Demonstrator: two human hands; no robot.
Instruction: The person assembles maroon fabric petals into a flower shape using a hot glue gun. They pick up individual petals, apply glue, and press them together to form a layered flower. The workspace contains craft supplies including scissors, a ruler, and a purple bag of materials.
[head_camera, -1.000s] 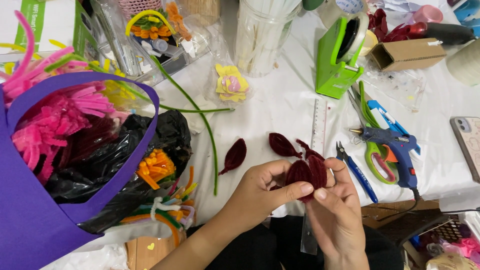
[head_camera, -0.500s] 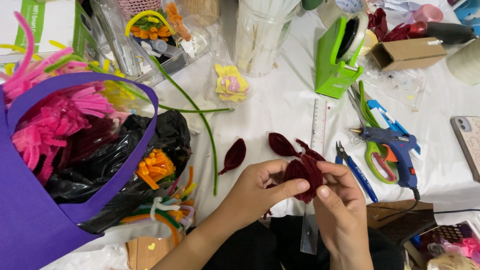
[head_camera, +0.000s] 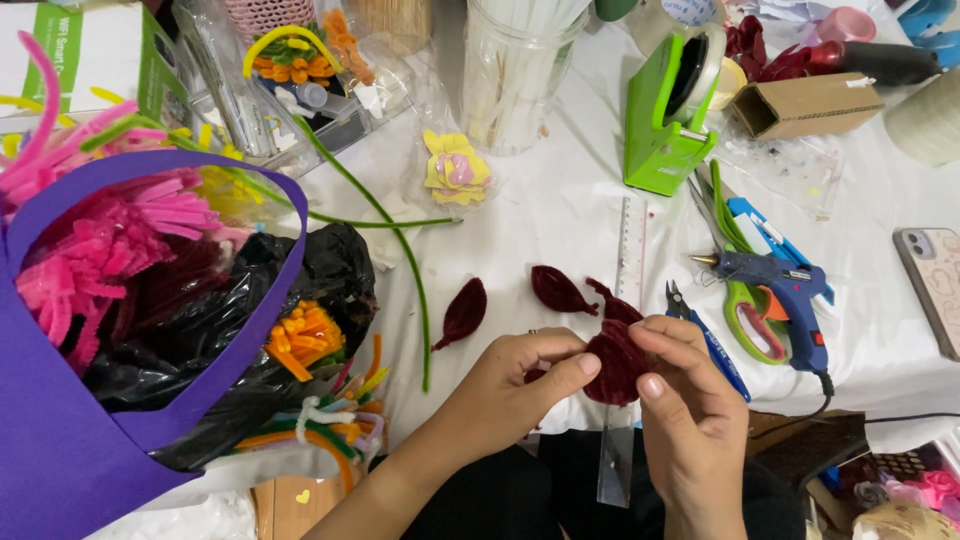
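Head view: both hands have drawn closer together than a second ago, the left hand (head_camera: 520, 375) now pinching the dark red fuzzy petal cluster (head_camera: 615, 365) with thumb and forefinger, the right hand (head_camera: 685, 400) curled shut on its other side. The cluster sits between the fingertips, looking more bunched, though the fingers hide much of it. Loose petals (head_camera: 555, 290) lie untouched just beyond the hands, blue glue gun (head_camera: 785, 290) to the right.
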